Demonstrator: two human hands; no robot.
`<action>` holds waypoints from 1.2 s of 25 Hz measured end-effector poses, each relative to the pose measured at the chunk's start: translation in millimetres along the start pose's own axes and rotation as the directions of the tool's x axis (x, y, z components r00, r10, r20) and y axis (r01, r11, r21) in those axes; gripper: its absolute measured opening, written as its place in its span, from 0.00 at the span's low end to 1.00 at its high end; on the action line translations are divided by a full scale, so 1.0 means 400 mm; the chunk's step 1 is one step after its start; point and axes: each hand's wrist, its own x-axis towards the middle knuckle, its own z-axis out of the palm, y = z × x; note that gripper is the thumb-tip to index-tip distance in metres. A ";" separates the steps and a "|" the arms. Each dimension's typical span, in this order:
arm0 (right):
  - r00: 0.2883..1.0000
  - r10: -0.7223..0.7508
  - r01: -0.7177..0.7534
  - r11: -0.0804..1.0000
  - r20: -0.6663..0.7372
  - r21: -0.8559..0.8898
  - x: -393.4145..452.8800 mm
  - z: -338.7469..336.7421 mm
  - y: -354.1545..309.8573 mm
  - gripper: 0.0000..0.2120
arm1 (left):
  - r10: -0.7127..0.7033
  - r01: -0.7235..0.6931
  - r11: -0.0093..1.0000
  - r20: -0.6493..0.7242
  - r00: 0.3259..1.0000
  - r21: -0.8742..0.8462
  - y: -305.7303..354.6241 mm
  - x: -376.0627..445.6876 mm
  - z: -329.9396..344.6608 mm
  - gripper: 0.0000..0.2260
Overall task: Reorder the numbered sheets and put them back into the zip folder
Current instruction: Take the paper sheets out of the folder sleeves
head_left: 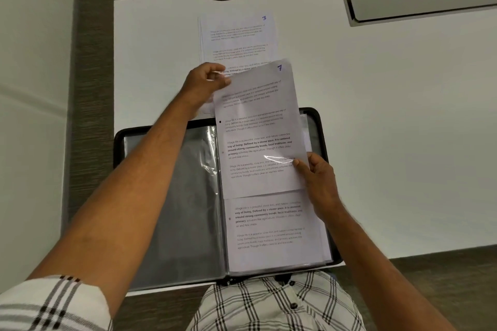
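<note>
At the centre of the frame, sheet 7 (pixel 259 126) was half out of the zip folder (pixel 172 196); left hand (pixel 205 83) pinched its top corner, right hand (pixel 317 180) its edge. Drawing it straight would avoid creasing.

White paper, black folder, checked cloth

White printed sheets (pixel 262 129) with blue handwritten numbers; black-edged zip folder (pixel 172 204) with grey clear sleeves; white tabletop (pixel 376 115); black-and-white checked shirt (pixel 274 306).
</note>
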 end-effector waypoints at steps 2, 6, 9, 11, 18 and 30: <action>1.000 0.006 -0.006 1.000 -0.002 -0.005 0.003 -0.002 0.003 0.09 | -0.107 0.105 0.993 -0.027 0.994 -0.061 -0.036 -0.014 -0.022 0.18; 1.000 0.010 -0.010 1.000 0.004 -0.007 0.006 -0.005 0.002 0.09 | -0.227 0.224 0.962 -0.001 0.974 -0.159 -0.079 -0.054 -0.037 0.13; 1.000 0.011 -0.011 1.000 0.002 -0.009 0.007 -0.005 0.003 0.09 | -0.171 0.165 0.976 0.032 0.985 0.141 -0.105 -0.072 -0.030 0.09; 1.000 0.014 -0.014 1.000 0.001 -0.004 0.007 -0.003 0.004 0.09 | -0.098 0.100 0.975 -0.020 0.995 0.197 -0.105 -0.071 -0.019 0.07; 0.999 0.048 -0.048 0.997 0.008 0.053 0.014 -0.005 0.007 0.07 | 0.038 -0.038 0.999 -0.269 0.962 0.005 -0.042 0.050 -0.024 0.08; 0.996 0.089 -0.090 0.991 0.023 0.097 0.014 -0.010 -0.002 0.08 | 0.087 -0.029 0.989 -0.412 0.907 0.145 -0.005 0.317 -0.048 0.10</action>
